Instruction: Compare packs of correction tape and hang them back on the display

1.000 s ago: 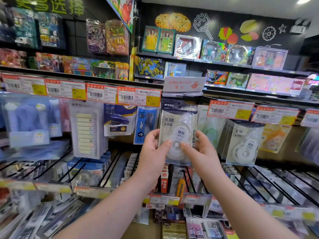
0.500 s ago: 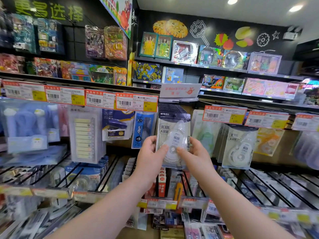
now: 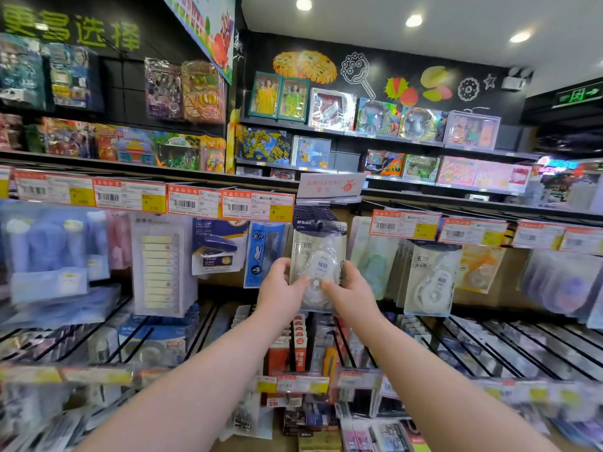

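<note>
A clear pack of white correction tape (image 3: 318, 256) with a dark header card is held up against the display, in front of a row of like packs. My left hand (image 3: 282, 290) grips its lower left edge, thumb on the front. At the lower right edge my right hand (image 3: 347, 290) grips it the same way. Another white correction tape pack (image 3: 430, 282) hangs to the right, with a pale green one (image 3: 370, 259) between them and an orange one (image 3: 479, 269) farther right.
Price tags (image 3: 257, 205) run along the rail above the hooks. A blue ruler pack (image 3: 264, 252) and a stapler pack (image 3: 217, 246) hang just left. Black wire dividers (image 3: 489, 350) with stationery lie below. Toy boxes (image 3: 332, 109) fill the upper shelves.
Both hands have carried the pack away from me and slightly up toward the hanging row; it now looks smaller and sits against the display.
</note>
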`<state>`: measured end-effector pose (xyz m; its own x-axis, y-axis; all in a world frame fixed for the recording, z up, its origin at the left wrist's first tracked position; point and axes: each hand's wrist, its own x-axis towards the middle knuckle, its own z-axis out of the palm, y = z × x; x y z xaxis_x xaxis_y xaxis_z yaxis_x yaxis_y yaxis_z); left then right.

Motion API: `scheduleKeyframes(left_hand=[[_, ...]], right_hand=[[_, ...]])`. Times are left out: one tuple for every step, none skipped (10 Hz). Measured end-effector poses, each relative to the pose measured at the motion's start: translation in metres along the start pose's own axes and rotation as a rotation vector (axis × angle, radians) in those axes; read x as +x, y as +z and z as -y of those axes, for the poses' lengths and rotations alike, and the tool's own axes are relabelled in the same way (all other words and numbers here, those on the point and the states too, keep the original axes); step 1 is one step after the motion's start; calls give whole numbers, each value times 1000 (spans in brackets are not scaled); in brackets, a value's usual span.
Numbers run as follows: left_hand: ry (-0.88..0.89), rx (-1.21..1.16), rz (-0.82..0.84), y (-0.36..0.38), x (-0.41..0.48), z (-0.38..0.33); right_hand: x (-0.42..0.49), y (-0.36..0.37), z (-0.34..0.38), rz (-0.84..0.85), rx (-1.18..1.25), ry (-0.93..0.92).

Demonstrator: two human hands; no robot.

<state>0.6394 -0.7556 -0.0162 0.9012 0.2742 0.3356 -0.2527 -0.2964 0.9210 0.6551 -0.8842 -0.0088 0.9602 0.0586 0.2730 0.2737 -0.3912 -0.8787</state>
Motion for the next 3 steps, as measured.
scheduleKeyframes(left_hand=[[-13,31,30,-4,-2,-2],[-16,166,80,-11,-4,1],[-22,323,106,-23,-12,3]], right_hand=[[-3,0,1,18,-52,56],[-17,-4,15,21,-188,106],[-31,-7,21,-25,-359,127]])
